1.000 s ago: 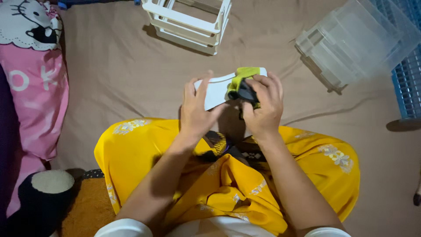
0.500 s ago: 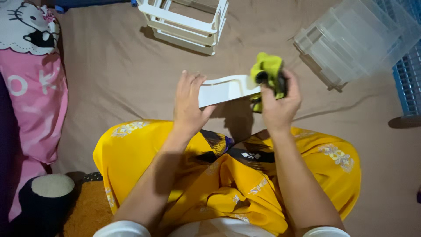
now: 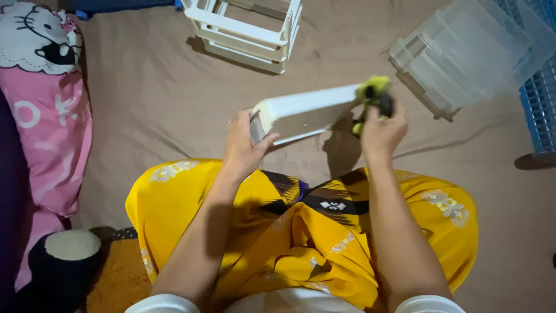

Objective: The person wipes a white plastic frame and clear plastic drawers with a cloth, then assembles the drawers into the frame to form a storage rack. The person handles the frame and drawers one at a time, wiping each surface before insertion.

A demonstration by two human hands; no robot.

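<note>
I sit cross-legged on a tan sheet in yellow patterned trousers. My left hand (image 3: pixel 242 146) grips the near left end of a long white plastic piece (image 3: pixel 306 112), held up over my knees. My right hand (image 3: pixel 379 132) holds a small lime-green and black cloth or pad (image 3: pixel 374 93) against the right end of that white piece. The cloth is blurred, so its exact shape is unclear.
A white plastic rack (image 3: pixel 246 29) stands at the top centre. A clear plastic bin (image 3: pixel 463 55) lies tipped at the upper right, beside a blue basket (image 3: pixel 541 110). A pink cartoon-cat pillow (image 3: pixel 43 104) lies at the left, a black and white plush (image 3: pixel 61 261) below it.
The white piece has turned from short-side-on to stretched left to right. My right hand has moved rightward with the green cloth along it; my left hand now grips the left end.
</note>
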